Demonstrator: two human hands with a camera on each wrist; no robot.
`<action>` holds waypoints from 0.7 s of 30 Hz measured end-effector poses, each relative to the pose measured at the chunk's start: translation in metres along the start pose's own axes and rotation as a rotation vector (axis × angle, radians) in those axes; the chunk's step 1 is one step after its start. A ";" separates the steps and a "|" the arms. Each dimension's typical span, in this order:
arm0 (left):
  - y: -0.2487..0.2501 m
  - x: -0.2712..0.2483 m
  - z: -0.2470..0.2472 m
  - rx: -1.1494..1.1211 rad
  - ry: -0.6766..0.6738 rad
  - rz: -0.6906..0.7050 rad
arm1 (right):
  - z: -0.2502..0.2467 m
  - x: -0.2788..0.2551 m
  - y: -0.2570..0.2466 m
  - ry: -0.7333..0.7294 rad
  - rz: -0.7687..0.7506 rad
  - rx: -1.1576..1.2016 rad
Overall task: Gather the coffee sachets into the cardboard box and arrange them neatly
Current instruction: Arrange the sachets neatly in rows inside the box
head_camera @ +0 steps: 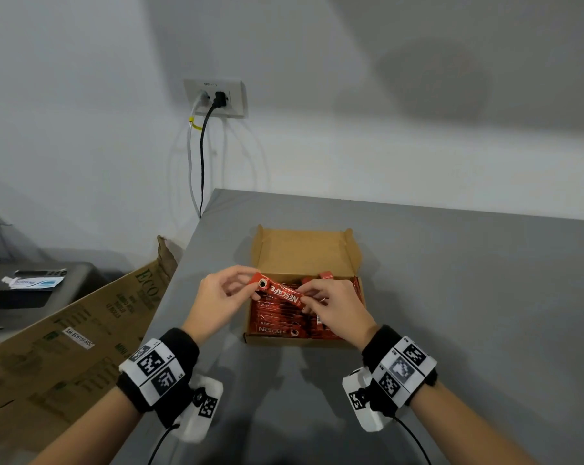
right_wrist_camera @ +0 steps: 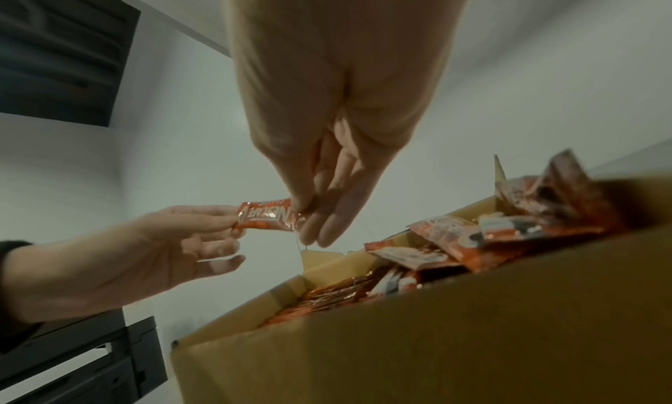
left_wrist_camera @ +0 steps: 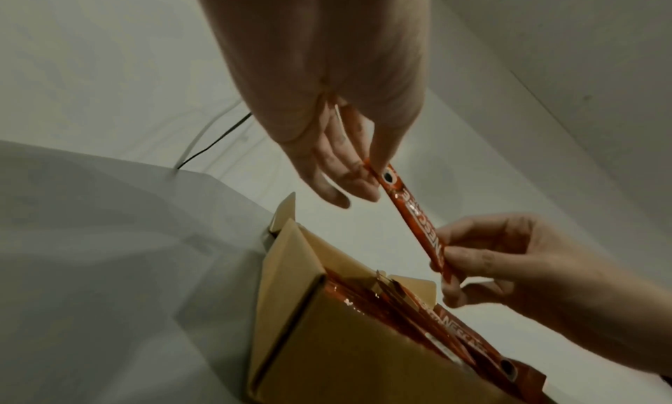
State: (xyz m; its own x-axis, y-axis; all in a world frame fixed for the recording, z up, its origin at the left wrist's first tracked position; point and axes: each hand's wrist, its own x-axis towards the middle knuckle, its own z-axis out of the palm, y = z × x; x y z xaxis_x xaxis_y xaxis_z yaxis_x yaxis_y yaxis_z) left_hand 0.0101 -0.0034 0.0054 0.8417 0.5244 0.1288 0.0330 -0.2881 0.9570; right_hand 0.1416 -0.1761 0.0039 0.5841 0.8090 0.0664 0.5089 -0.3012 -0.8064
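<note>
Looking down past my wrists, I see both forearms over the grey counter [head_camera: 451,297], each strapped with a black band carrying black-and-white coded markers. My left hand [head_camera: 216,297] pinches one end of a red coffee sachet [head_camera: 280,292] between thumb and fingertips, while my right hand [head_camera: 337,310] pinches the other end the same way — so each grip is narrow and closed on that one stick. The sachet hangs level between them, white lettering facing up, just above the near-left part of the cardboard box [head_camera: 354,253].

From the left wrist view the same sachet [left_wrist_camera: 414,217] slants from my left fingers [left_wrist_camera: 327,163] down to my right hand [left_wrist_camera: 509,255], clear of the box corner [left_wrist_camera: 327,338] beneath. The right wrist view shows my right fingers [right_wrist_camera: 327,209] on its crimped end [right_wrist_camera: 265,214] and my left hand [right_wrist_camera: 163,246] on the far end.

Below the hands, the box sits open on the counter, packed with more red sachets [head_camera: 283,317] lying flat in rows; a few at the right side [right_wrist_camera: 509,223] stick up at angles. Its lid flap [head_camera: 304,250] stands open behind.

To the left, off the counter edge, a large printed carton [head_camera: 65,347] leans, and beyond it a dark unit [head_camera: 32,283] carries a small white tube. On the far wall, a socket plate [head_camera: 215,97] holds a black plug and a white one — their cables drop behind the counter.
</note>
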 end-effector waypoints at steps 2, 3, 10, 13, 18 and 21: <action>0.001 0.003 0.001 -0.099 0.026 -0.036 | 0.007 -0.001 -0.004 0.009 0.025 0.082; 0.002 0.004 0.004 -0.105 0.037 -0.051 | 0.012 -0.002 -0.006 0.005 0.029 0.109; 0.009 0.014 0.017 0.450 -0.225 0.346 | 0.020 0.000 -0.009 -0.031 -0.108 -0.068; 0.016 0.018 0.021 0.463 -0.251 0.319 | 0.014 0.003 -0.010 0.046 -0.138 -0.015; 0.008 0.014 0.019 0.485 -0.310 0.212 | 0.016 0.000 -0.006 0.059 -0.053 0.084; -0.002 0.009 0.014 0.564 -0.388 0.114 | 0.022 -0.004 0.003 0.040 0.011 0.038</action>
State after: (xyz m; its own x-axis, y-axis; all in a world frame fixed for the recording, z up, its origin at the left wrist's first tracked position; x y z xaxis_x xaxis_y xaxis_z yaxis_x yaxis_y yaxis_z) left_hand 0.0255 -0.0095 0.0014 0.9850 0.1717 0.0176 0.1195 -0.7520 0.6482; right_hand 0.1273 -0.1689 -0.0113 0.6147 0.7847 0.0804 0.4784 -0.2899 -0.8289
